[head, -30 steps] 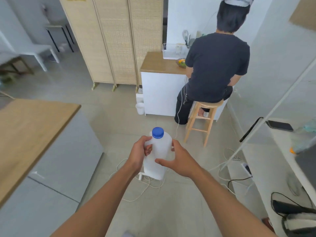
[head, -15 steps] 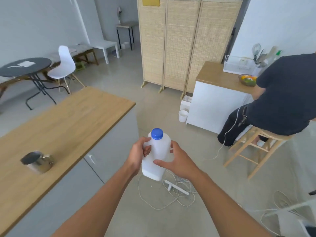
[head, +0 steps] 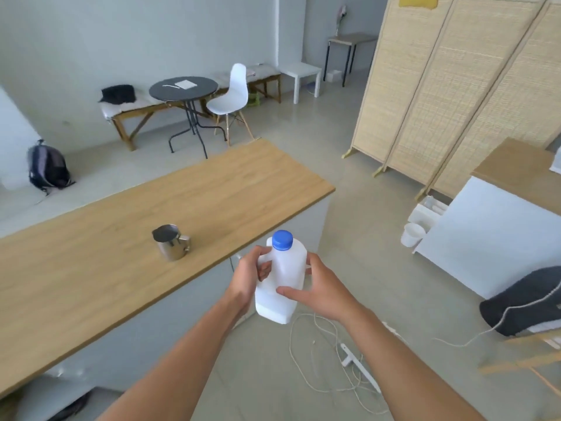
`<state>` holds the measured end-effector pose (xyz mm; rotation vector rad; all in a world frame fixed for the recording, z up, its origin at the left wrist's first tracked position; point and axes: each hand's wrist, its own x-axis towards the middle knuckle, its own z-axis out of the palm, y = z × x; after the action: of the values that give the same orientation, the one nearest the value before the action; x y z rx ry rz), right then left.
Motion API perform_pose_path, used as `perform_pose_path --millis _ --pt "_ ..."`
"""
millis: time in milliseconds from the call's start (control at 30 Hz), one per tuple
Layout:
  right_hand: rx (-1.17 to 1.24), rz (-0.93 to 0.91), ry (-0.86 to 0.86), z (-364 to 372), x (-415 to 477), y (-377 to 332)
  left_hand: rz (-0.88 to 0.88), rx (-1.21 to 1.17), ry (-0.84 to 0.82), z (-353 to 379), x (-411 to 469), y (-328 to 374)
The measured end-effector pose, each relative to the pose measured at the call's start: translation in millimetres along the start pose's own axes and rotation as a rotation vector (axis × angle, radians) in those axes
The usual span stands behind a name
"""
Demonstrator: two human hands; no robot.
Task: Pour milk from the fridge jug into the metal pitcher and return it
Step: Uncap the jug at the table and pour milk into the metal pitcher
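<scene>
Both hands, the left hand point(head: 249, 276) and right hand point(head: 318, 288), grip with closed fingers the white plastic milk jug point(head: 280, 284), its blue cap point(head: 282, 240) on, so 1 step is in hand, carrying; next it must reach the steel pitcher point(head: 171, 246) on the wooden counter point(head: 91, 262) and be uncapped.

The milk jug point(head: 282, 281) is white with a blue cap point(head: 282, 240). Left of it, a silver metal pitcher point(head: 171, 246) stands on the light wood-grain counter point(head: 127, 238); beyond, a white chair point(head: 230, 95) and black round table point(head: 183, 89).

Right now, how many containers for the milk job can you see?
2. The milk jug, blue cap on, is held in the left hand and right hand; the metal pitcher stands on the wooden counter.
</scene>
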<state>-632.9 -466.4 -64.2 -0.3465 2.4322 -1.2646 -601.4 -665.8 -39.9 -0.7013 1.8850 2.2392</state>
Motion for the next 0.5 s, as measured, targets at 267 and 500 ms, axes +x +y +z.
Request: perform_pose_path --millis 267,500 --pt "-0.064 -0.110 -0.226 36 71 -40 0.022 -0.094 0.219 -62 11 7" --pt "-0.106 -0.245 -0.448 60 134 -81 0.102 -0.152 0.436 -103 19 16"
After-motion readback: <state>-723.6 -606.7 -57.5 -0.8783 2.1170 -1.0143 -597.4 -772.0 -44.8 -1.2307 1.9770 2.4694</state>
